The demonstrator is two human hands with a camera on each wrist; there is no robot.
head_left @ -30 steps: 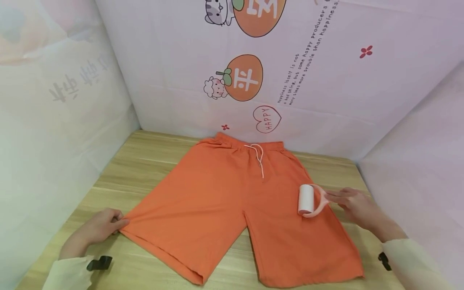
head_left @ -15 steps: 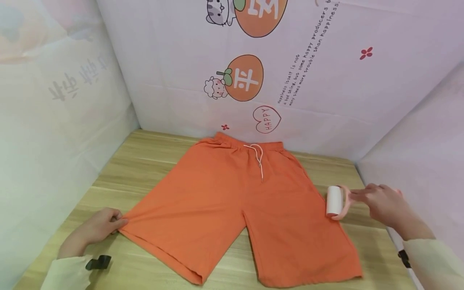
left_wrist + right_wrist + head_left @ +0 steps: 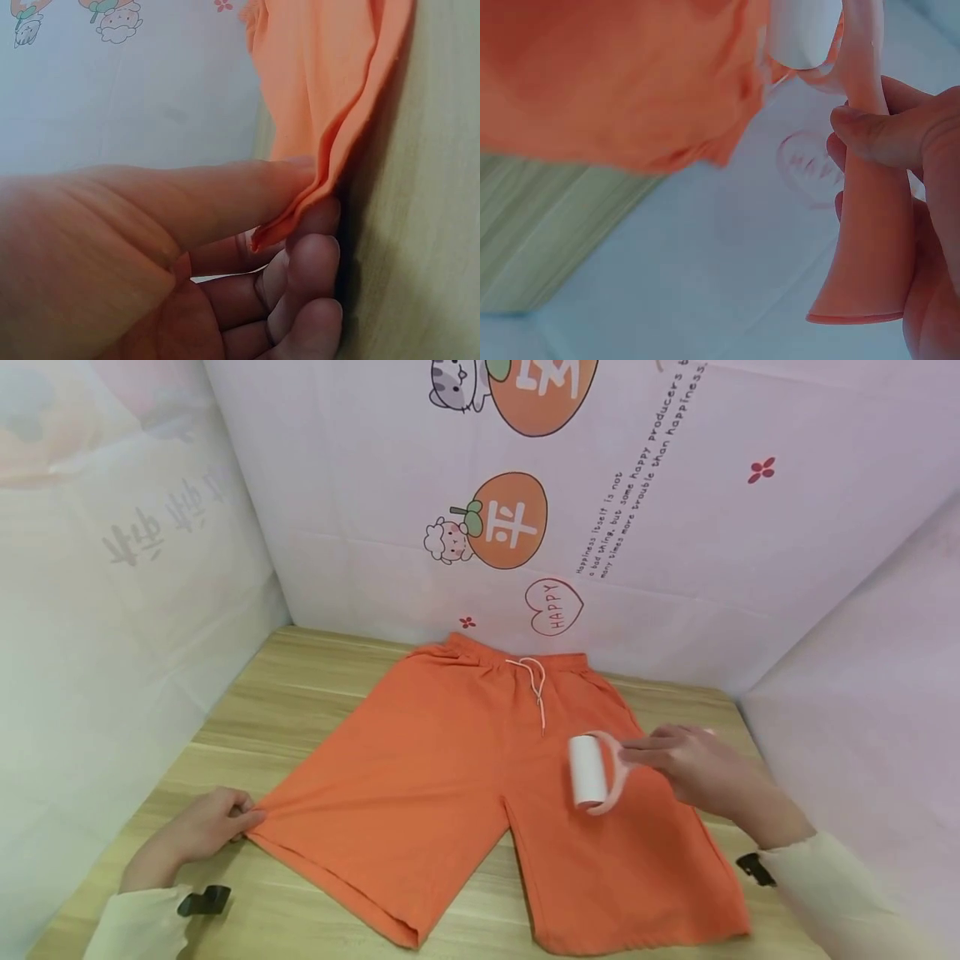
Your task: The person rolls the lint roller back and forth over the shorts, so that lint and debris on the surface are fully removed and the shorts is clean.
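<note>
Orange shorts point(image 3: 420, 752) with a white drawstring point(image 3: 537, 681) lie spread on the wooden table, waistband toward the back. My left hand point(image 3: 213, 827) pinches the outer corner of the left leg hem; in the left wrist view the thumb point(image 3: 225, 195) presses the folded hem point(image 3: 330, 157) against the curled fingers. My right hand point(image 3: 697, 768) grips the pink handle point(image 3: 874, 225) of a lint roller, its fingers curled round it. The white roll point(image 3: 587, 770) of the lint roller overlaps the upper right leg of the shorts in the head view.
The wooden tabletop point(image 3: 300, 693) shows around the shorts. A white printed sheet point(image 3: 360, 510) stands as a wall behind the table, with more white sheeting at the left point(image 3: 112, 652) and right point(image 3: 862, 710).
My right hand first moved the lint roller right to the shorts' outer edge, then swept it back left over the right leg. The left hand stays at the hem.
</note>
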